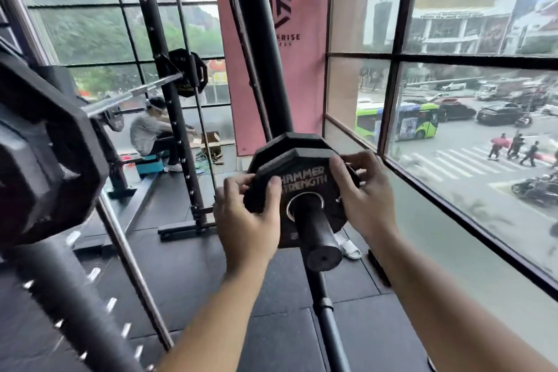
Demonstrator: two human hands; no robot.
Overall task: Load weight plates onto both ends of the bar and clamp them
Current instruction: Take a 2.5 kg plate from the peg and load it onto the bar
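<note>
Black rubber floor tiles [271, 335] are bordered by dark-framed gridded windows [392, 57]. A matte, many-sided rubber plate [305, 172] is threaded on the smooth cylindrical bar sleeve [317, 235], in front of a second plate [290, 140]. Its rim is gripped at nine o'clock by the left hand [244, 220] and at two o'clock by the right hand [359, 190], fingers curled.

Grey daylight is coming through black-framed windows [392, 57] on two sides, one showing a green bus [398, 121] on the street below (pedestrians are crossing nearby). A pink banner [250, 69] is hanging in the corner, and black rubber mats [271, 296] are covering the floor.
</note>
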